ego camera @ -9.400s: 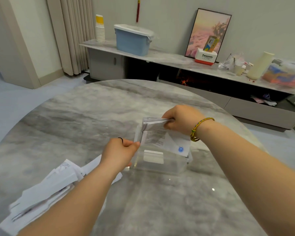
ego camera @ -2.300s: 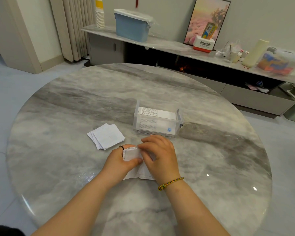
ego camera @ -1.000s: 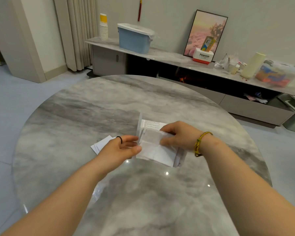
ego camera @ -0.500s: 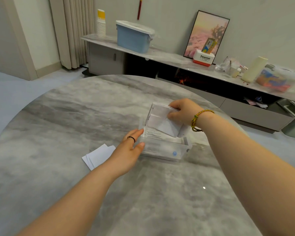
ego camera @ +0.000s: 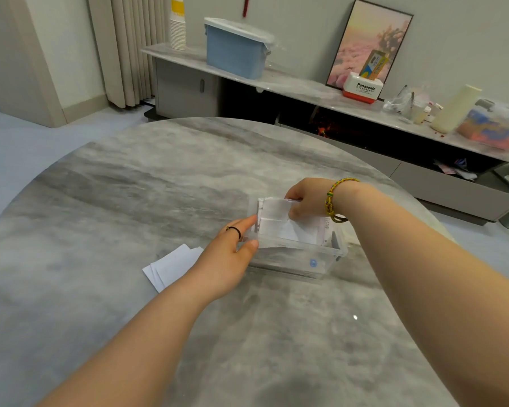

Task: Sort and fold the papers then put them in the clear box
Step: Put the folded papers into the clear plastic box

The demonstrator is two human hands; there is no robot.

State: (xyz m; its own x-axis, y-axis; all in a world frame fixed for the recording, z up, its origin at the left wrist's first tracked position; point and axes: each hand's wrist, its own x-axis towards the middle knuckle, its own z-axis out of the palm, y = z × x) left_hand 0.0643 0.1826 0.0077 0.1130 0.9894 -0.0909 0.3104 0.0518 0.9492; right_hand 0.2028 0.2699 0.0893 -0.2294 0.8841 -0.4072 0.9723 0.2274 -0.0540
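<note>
The left hand [ego camera: 227, 259] is covering the left end of the clear box [ego camera: 323, 261] and part of the loose papers [ego camera: 171, 267] left of it. The right hand [ego camera: 306, 198] is masking the top edge of the held paper [ego camera: 274, 211] over the box. Print there is blurring beyond reading. The worktop [ego camera: 130, 186] is running off frame.

**Person, two arms: items worn**

1. Left grip [ego camera: 227, 259]: one thin black ring [ego camera: 234, 229], a plain narrow band, worn low on the finger next to the thumb.
2. Right wrist, just behind the right grip [ego camera: 306, 198]: one braided cord bracelet [ego camera: 331, 201], mainly yellow, with short green and darker flecks. A knotted loop of olive-yellow cord hangs beneath the wrist.
3. Left forearm [ego camera: 147, 333] and right forearm [ego camera: 423, 259]: both bare to the edge of the view.
</note>
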